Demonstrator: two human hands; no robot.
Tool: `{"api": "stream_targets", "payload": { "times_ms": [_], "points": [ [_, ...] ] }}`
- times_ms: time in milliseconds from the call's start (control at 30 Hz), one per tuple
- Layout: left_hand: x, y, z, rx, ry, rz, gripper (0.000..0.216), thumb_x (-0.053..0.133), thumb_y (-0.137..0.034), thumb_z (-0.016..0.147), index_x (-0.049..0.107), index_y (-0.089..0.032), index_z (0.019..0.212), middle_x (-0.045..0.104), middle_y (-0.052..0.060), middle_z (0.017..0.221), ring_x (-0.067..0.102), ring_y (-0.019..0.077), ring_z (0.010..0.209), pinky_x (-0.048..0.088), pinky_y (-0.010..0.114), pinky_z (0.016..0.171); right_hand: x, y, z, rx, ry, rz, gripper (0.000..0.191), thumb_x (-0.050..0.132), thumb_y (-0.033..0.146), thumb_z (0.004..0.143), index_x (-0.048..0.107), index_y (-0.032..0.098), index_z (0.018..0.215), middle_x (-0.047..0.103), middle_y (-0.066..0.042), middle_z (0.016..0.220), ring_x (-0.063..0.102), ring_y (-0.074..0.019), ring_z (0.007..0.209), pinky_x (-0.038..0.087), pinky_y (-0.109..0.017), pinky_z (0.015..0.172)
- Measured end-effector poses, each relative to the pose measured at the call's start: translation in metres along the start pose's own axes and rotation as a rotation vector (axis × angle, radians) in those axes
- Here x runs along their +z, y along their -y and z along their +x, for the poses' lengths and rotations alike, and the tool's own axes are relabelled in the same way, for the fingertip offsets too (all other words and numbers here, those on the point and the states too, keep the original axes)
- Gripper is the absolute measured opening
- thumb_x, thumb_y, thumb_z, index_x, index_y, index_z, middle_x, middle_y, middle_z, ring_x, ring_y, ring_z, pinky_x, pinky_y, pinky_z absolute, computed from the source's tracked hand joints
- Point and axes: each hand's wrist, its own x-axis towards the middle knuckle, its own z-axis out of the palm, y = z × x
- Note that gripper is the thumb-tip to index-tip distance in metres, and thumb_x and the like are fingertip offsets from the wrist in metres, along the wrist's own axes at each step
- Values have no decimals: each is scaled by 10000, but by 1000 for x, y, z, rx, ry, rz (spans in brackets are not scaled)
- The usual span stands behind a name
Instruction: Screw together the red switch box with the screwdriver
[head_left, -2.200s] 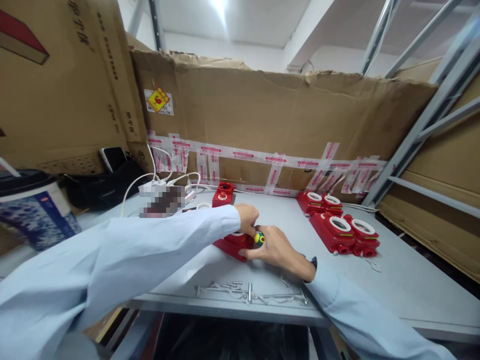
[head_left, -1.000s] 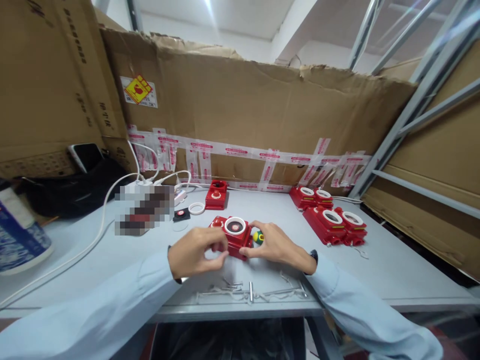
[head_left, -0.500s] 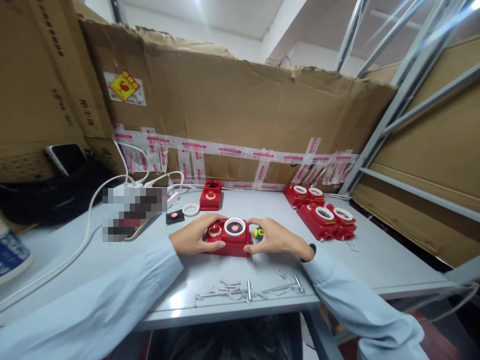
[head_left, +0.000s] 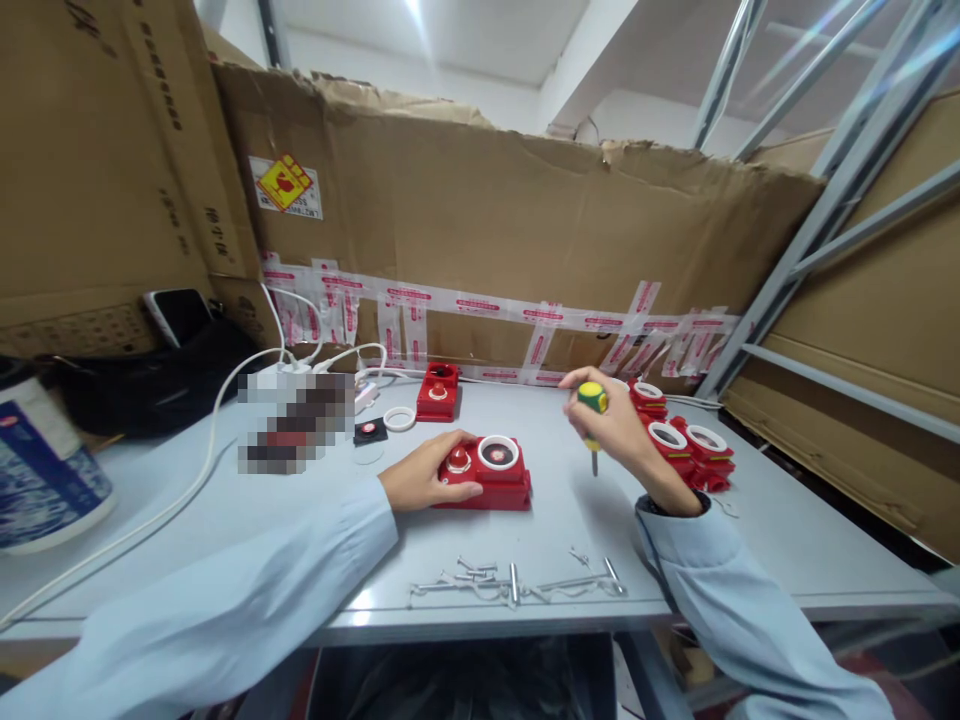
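Note:
A red plastic box (head_left: 496, 479) with a white ring around a round window and a red button lies flat on the grey table (head_left: 225, 520). My left hand (head_left: 426, 476) grips its left end, thumb by the button. My right hand (head_left: 619, 430) is raised to the right of the box, closed around a short screwdriver (head_left: 592, 410) with a green and yellow handle, tip pointing down above the table.
Several finished red boxes (head_left: 686, 445) lie behind my right hand. Another red box (head_left: 438, 392), a loose white ring (head_left: 400, 419) and a small black part (head_left: 370, 431) sit at the back. Several metal screws (head_left: 517, 578) lie near the front edge. Cardboard walls surround the table.
My right hand has lifted off the box's right end and risen to the right, carrying the screwdriver upright. My left hand moved from the box's front to hold its left end.

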Motion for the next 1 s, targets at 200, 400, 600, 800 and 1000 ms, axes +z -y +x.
{"api": "stream_targets", "payload": {
  "times_ms": [200,400,600,800,1000],
  "points": [
    [4,-1,0,-36,18,-61,804,715,-403,655,312,-183,1315,550,120,1225,550,259,1077,402,417,964,24,37,5,-112,-78,445,55,523,222,771,515,198,820,511,82,443,501,-97,403,434,-227,439],
    [10,-1,1,-26,-16,-115,690,742,-417,633,445,-176,1207,644,75,1080,623,225,926,475,364,865,65,43,-2,-242,-64,324,212,569,322,806,454,201,676,532,71,436,480,-78,360,409,-194,392],
    [17,-9,5,31,-20,-147,655,740,-404,646,470,-172,1196,666,63,1046,641,214,880,501,344,820,88,27,1,-220,-104,317,220,564,342,820,428,208,711,530,73,468,508,-80,390,437,-191,415],
    [18,-11,6,49,-35,-150,645,739,-389,645,478,-167,1191,669,71,1056,642,224,895,503,354,826,90,23,4,-193,-102,269,229,556,354,820,423,208,703,516,76,460,514,-86,391,442,-196,416],
    [18,-10,5,50,-35,-147,625,739,-398,645,486,-165,1167,676,62,1030,648,216,872,507,337,809,90,24,4,-188,-86,252,225,550,346,813,416,207,698,509,72,480,514,-86,398,441,-199,419]
  ]
}}
